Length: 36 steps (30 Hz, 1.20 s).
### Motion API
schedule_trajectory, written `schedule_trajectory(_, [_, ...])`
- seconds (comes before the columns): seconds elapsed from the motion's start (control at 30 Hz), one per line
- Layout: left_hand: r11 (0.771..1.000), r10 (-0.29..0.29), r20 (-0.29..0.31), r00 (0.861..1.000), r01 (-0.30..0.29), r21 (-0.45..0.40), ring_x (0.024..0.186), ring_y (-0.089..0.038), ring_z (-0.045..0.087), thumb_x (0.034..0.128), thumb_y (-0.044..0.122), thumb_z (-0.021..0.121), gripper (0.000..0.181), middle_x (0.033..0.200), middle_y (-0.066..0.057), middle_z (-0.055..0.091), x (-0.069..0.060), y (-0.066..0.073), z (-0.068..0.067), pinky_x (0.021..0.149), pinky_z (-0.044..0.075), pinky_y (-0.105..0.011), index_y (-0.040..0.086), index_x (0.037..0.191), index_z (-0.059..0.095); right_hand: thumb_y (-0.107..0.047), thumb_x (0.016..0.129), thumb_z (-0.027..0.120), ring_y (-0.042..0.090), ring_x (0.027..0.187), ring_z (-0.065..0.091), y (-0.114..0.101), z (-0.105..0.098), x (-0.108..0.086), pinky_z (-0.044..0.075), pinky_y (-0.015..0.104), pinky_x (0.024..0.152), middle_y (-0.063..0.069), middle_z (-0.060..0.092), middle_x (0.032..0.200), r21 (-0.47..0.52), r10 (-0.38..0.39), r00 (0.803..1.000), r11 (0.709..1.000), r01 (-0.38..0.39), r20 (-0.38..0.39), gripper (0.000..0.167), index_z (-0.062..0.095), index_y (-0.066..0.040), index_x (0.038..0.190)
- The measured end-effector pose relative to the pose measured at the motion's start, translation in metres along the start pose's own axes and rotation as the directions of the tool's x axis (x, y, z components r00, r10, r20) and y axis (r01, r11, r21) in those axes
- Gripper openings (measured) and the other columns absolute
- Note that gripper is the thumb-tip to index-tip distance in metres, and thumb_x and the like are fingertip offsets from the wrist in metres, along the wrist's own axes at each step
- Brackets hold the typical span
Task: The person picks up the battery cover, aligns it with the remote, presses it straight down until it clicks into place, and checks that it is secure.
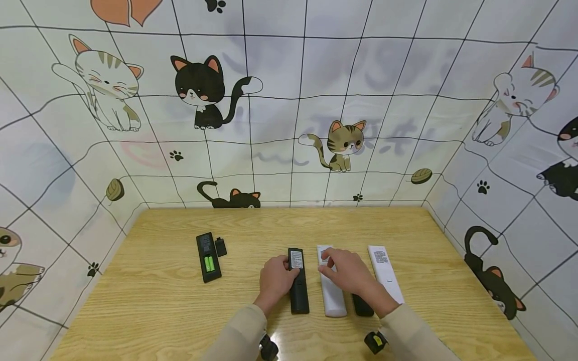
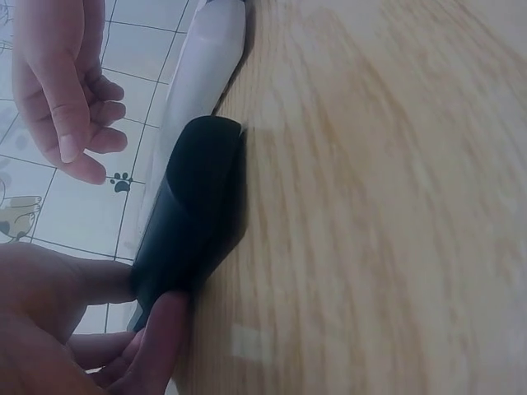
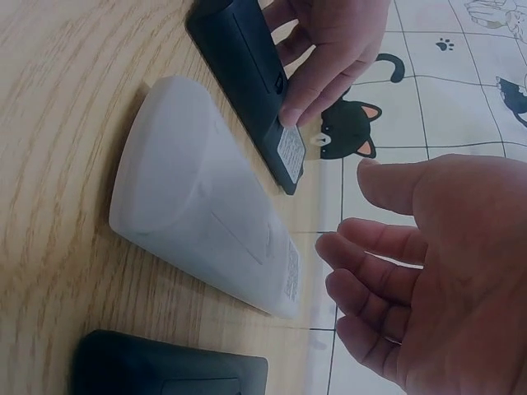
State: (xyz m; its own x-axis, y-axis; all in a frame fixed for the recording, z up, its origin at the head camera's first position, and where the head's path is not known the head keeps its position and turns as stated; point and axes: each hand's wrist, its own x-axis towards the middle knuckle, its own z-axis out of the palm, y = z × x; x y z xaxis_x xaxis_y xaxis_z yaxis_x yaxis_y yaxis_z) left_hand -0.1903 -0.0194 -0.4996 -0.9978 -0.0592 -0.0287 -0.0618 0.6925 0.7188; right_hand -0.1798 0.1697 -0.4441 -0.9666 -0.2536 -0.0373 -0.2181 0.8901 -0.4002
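Note:
In the head view my left hand (image 1: 275, 279) grips a black remote control (image 1: 299, 297) lying face down, a printed label near its far end. Its thumb presses the back and the other fingers hold the left edge; the left wrist view shows this pinch on the dark remote (image 2: 193, 193). My right hand (image 1: 348, 271) hovers over a white remote control (image 1: 333, 300), fingers loosely bent. In the right wrist view nothing lies between the fingers of that hand (image 3: 461, 271), apart from the white remote (image 3: 206, 189).
At the left lies an opened black remote (image 1: 205, 244) with green batteries (image 1: 209, 263) showing, its battery cover (image 1: 220, 246) beside it. Another white remote (image 1: 385, 268) lies at the right. A black remote (image 1: 363, 306) is partly hidden under my right forearm. A cat-print curtain (image 1: 280, 115) surrounds the wooden table (image 1: 149, 281).

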Motion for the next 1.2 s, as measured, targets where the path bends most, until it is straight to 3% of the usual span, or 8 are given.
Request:
schedule_trajectory(0.4, [0.998, -0.001, -0.014, 1.0, 0.001, 0.056, 0.075, -0.016, 0.059, 0.0811, 0.027, 0.078, 0.039, 0.089, -0.003, 0.067, 0.0, 0.0, 0.0, 0.066, 0.05, -0.034, 0.005, 0.112, 0.069, -0.03, 0.092, 0.067, 0.013, 0.072, 0.059, 0.0, 0.004, 0.001, 0.046, 0.033, 0.064, 0.0, 0.068, 0.087, 0.007, -0.012, 1.0, 1.0, 0.012, -0.003, 0.022, 0.065, -0.014, 0.108])
schedule_trajectory(0.63, [0.997, 0.032, -0.009, 0.999, -0.032, 0.064, 0.074, -0.015, 0.059, 0.0817, 0.027, 0.077, 0.039, 0.088, -0.002, 0.067, 0.001, -0.002, -0.002, 0.064, 0.049, -0.032, 0.004, 0.112, 0.069, -0.03, 0.092, 0.067, 0.012, 0.073, 0.059, -0.002, 0.007, 0.001, 0.046, 0.032, 0.063, -0.001, 0.067, 0.087, 0.001, -0.027, 1.0, 1.0, 0.027, -0.007, 0.023, 0.065, -0.014, 0.109])
schedule_trajectory(0.87, [0.997, 0.068, -0.035, 0.997, -0.067, 0.036, 0.072, -0.014, 0.057, 0.0821, 0.022, 0.074, 0.033, 0.084, -0.002, 0.066, 0.003, -0.003, -0.014, 0.062, 0.047, -0.032, 0.002, 0.109, 0.07, -0.03, 0.092, 0.067, 0.011, 0.072, 0.057, -0.004, 0.009, 0.003, 0.045, 0.031, 0.062, -0.001, 0.067, 0.087, 0.016, -0.046, 0.999, 0.999, 0.046, 0.001, 0.027, 0.065, -0.011, 0.111])
schedule_trajectory(1.2, [0.998, 0.04, -0.062, 0.997, -0.037, 0.041, 0.072, -0.015, 0.059, 0.0852, 0.022, 0.071, 0.028, 0.088, -0.001, 0.068, 0.012, -0.016, -0.037, 0.06, 0.045, -0.03, 0.009, 0.11, 0.07, -0.029, 0.092, 0.068, 0.012, 0.072, 0.057, -0.012, 0.014, 0.008, 0.045, 0.031, 0.061, -0.001, 0.067, 0.089, 0.002, -0.103, 0.995, 0.995, 0.103, -0.006, 0.026, 0.065, -0.011, 0.111])
